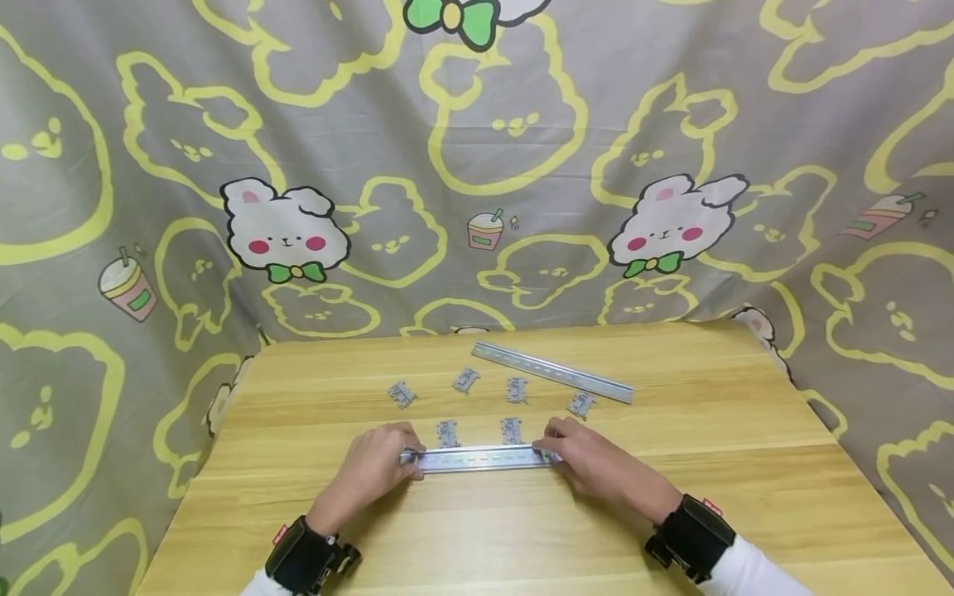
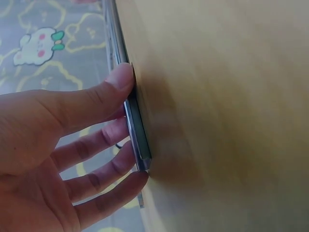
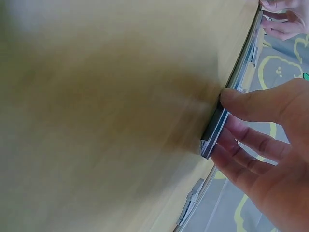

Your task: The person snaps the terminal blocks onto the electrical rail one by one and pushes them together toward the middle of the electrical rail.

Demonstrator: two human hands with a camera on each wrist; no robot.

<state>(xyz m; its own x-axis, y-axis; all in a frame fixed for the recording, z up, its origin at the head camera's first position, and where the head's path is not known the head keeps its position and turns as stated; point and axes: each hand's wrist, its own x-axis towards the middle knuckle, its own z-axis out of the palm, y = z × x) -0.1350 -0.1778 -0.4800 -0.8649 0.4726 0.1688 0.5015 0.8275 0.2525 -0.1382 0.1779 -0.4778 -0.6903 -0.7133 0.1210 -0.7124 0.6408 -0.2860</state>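
Observation:
A slotted metal DIN rail [image 1: 480,459] lies crosswise near the middle of the table, held at both ends. My left hand [image 1: 378,460] grips its left end; in the left wrist view the thumb presses the near edge and the fingers [image 2: 106,195] are on the far side. At the right end, my right hand [image 1: 589,459] pinches the rail between thumb and fingers, as the right wrist view shows of the rail end [image 3: 212,133]. Just behind the rail are two grey terminal blocks [image 1: 447,433], [image 1: 511,430], whose lower edges come close to it.
Farther back lie more grey terminal blocks [image 1: 402,394], spread in a loose row. A second slotted rail [image 1: 551,372] rests at an angle behind them. The wooden table [image 1: 477,530] ends at a patterned curtain [image 1: 514,165] on the back and sides.

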